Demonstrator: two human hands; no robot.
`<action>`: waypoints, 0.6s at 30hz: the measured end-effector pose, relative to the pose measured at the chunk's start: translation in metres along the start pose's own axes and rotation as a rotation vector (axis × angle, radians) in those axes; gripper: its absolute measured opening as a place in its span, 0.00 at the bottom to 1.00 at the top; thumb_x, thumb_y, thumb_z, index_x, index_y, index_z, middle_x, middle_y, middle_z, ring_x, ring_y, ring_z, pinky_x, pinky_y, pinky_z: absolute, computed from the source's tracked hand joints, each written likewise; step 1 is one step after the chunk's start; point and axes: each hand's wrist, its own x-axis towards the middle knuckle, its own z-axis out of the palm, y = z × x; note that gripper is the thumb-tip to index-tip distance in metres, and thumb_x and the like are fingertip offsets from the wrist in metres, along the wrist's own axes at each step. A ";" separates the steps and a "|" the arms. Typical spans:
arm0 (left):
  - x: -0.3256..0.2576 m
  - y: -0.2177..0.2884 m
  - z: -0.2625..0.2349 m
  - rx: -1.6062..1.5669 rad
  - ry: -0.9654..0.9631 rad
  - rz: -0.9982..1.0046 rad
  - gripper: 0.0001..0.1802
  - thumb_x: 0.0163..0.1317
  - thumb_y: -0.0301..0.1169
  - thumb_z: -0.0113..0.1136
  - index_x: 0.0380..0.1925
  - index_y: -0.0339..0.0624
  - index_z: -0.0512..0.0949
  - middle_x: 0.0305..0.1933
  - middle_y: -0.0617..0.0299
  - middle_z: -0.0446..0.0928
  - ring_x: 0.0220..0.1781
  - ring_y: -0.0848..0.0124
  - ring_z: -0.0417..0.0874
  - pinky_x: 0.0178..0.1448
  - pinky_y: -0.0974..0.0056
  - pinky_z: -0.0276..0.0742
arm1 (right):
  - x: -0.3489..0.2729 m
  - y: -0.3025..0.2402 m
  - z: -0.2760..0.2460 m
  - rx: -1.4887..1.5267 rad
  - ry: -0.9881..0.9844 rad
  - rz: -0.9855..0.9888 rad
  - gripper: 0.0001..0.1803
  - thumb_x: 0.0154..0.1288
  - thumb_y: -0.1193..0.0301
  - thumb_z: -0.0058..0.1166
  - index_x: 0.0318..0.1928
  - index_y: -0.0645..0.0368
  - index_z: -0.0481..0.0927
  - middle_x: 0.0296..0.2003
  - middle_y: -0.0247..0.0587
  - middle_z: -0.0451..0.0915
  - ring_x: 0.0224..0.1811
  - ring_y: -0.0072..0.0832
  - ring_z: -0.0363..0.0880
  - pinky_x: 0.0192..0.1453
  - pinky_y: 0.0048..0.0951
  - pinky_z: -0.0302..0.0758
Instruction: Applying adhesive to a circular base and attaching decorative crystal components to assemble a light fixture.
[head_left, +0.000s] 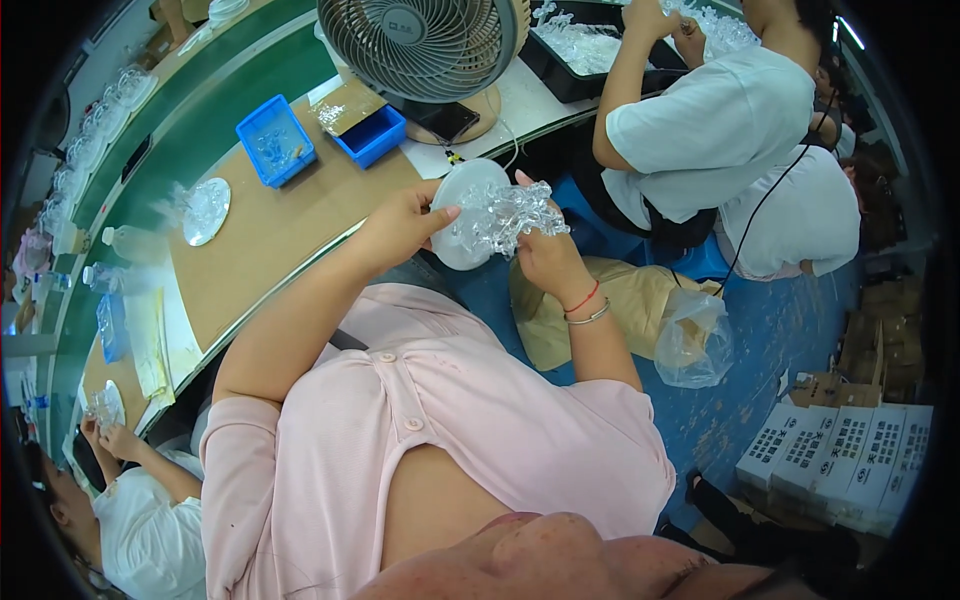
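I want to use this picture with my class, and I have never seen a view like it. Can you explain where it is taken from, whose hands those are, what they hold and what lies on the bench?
There is no machine here. The one picture comes from a wide camera worn on a person's head, looking down, so edges bend. The two bare arms rising from the pink shirt are that person's own. The left hand grips a round white disc; the right hand holds a clear, crinkly plastic piece against it. On the brown bench lie two blue trays, another round clear piece and a desk fan. Other workers in white shirts sit nearby.
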 end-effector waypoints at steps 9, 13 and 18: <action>-0.040 0.007 -0.027 0.370 0.363 0.480 0.16 0.66 0.29 0.55 0.53 0.39 0.75 0.44 0.59 0.80 0.45 0.69 0.81 0.50 0.61 0.77 | -0.041 0.031 0.047 -0.267 0.114 0.140 0.10 0.63 0.71 0.52 0.44 0.59 0.79 0.48 0.48 0.77 0.55 0.42 0.73 0.66 0.50 0.63; -0.081 -0.024 -0.063 1.003 0.464 0.854 0.14 0.65 0.24 0.53 0.50 0.38 0.77 0.46 0.53 0.80 0.47 0.67 0.81 0.52 0.61 0.76 | -0.033 0.026 0.080 -0.237 0.038 0.270 0.08 0.65 0.71 0.51 0.40 0.59 0.81 0.29 0.44 0.82 0.34 0.42 0.80 0.57 0.44 0.73; -0.144 -0.048 -0.103 0.421 0.865 0.305 0.15 0.67 0.20 0.49 0.51 0.39 0.77 0.49 0.51 0.80 0.50 0.66 0.81 0.55 0.64 0.75 | -0.024 0.026 0.098 -0.173 -0.145 0.297 0.18 0.67 0.72 0.48 0.56 0.58 0.74 0.43 0.50 0.82 0.46 0.41 0.82 0.49 0.36 0.78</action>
